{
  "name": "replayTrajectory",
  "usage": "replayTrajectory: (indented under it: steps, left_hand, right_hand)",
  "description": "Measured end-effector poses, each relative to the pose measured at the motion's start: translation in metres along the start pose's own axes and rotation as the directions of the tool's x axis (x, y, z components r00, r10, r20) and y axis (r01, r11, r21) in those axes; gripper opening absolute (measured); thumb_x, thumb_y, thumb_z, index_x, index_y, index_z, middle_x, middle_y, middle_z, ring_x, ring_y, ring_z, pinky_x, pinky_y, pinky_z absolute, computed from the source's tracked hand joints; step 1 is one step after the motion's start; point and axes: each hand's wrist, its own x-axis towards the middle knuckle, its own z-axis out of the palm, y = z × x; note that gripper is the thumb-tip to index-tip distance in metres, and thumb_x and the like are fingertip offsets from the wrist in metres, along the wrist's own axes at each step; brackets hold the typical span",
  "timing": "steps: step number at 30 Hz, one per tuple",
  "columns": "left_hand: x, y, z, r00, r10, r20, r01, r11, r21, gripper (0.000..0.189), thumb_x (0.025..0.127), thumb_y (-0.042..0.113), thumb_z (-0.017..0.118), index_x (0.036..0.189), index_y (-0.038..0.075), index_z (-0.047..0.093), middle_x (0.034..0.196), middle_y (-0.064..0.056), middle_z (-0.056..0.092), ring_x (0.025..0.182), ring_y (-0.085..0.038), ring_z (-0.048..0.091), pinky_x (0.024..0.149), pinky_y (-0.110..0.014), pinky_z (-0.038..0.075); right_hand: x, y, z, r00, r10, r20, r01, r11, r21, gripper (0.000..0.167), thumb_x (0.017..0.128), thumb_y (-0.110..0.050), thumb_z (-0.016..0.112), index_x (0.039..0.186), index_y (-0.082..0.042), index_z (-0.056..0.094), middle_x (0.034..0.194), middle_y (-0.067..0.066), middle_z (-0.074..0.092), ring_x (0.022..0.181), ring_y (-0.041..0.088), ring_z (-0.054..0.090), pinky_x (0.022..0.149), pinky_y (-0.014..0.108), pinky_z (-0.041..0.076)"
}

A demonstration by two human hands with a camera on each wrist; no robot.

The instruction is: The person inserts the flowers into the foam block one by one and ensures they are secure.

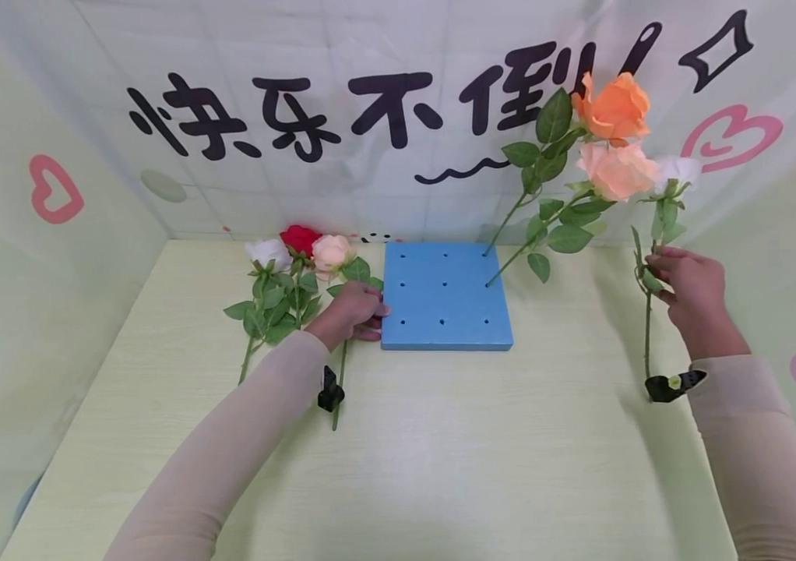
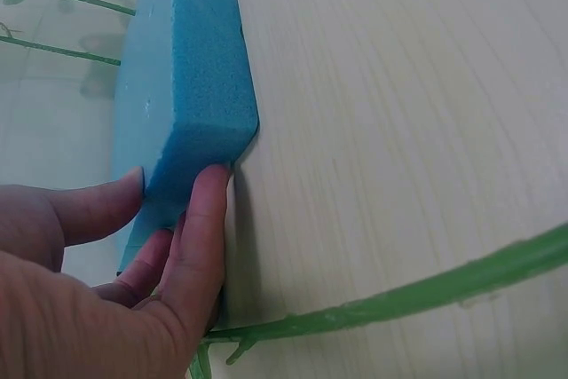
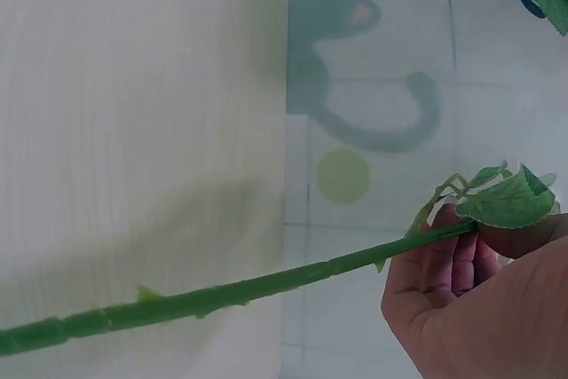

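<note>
A blue foam block (image 1: 426, 304) with rows of small holes lies flat at the back of the table. My left hand (image 1: 350, 310) pinches its left edge; in the left wrist view the thumb is on the top face and the fingers lie along the side. Off to the right, my right hand (image 1: 694, 287) holds a white rose (image 1: 677, 173) upright by its leafy green stem (image 3: 240, 292), bloom up. An orange rose (image 1: 615, 107) and a peach rose (image 1: 618, 170) stand in right-column holes of the block, leaning right.
Left of the block lie another white rose (image 1: 269, 254), a red rose (image 1: 300, 238) and a pale pink rose (image 1: 332, 254). The pink one's stem passes under my left hand. A printed curtain (image 1: 384, 187) hangs behind the wooden table (image 1: 440, 452).
</note>
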Motion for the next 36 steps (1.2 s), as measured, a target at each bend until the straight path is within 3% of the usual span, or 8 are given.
replayTrajectory:
  steps: [5, 15, 29, 36]
  left_hand:
    - [0.000, 0.000, -0.001, 1.000, -0.001, 0.001, 0.001, 1.000, -0.004, 0.039, 0.093, 0.003, 0.062, 0.131, 0.005, 0.053, 0.095, -0.013, 0.056, 0.076, -0.022, 0.057, 0.067, -0.035, 0.061]
    - [0.000, 0.000, -0.001, 1.000, 0.003, 0.005, -0.003, 1.000, -0.005, 0.036, 0.094, 0.004, 0.062, 0.128, 0.004, 0.054, 0.094, -0.013, 0.056, 0.076, -0.022, 0.057, 0.068, -0.036, 0.061]
    - [0.000, -0.001, -0.001, 1.000, -0.003, 0.007, 0.003, 1.000, -0.003, 0.039, 0.093, 0.003, 0.062, 0.131, 0.005, 0.053, 0.094, -0.013, 0.056, 0.076, -0.022, 0.058, 0.067, -0.036, 0.061]
    - [-0.002, 0.001, -0.001, 1.000, -0.006, 0.007, 0.006, 1.000, -0.002, 0.038, 0.093, 0.004, 0.062, 0.130, 0.006, 0.053, 0.099, -0.014, 0.056, 0.078, -0.023, 0.058, 0.068, -0.036, 0.061]
  right_hand:
    - [-0.002, -0.004, 0.002, 0.999, -0.017, 0.038, 0.013, 0.994, 0.106, 0.014, 0.086, 0.002, 0.069, 0.081, -0.010, 0.073, 0.080, -0.001, 0.068, 0.072, 0.010, 0.064, 0.061, 0.022, 0.054]
    - [-0.008, -0.011, 0.008, 0.995, -0.049, 0.083, 0.020, 0.949, 0.315, 0.009, 0.084, 0.007, 0.069, 0.086, -0.001, 0.069, 0.078, 0.007, 0.068, 0.071, 0.018, 0.067, 0.065, 0.030, 0.056]
    - [-0.016, -0.016, 0.020, 0.982, -0.154, 0.108, 0.109, 0.935, 0.337, 0.011, 0.084, 0.009, 0.069, 0.086, -0.001, 0.066, 0.077, 0.008, 0.069, 0.069, 0.019, 0.069, 0.058, 0.029, 0.052]
    - [-0.019, -0.015, 0.024, 0.962, -0.243, 0.120, 0.191, 0.923, 0.334, 0.009, 0.084, 0.013, 0.066, 0.085, 0.003, 0.066, 0.075, 0.011, 0.070, 0.068, 0.022, 0.071, 0.056, 0.031, 0.058]
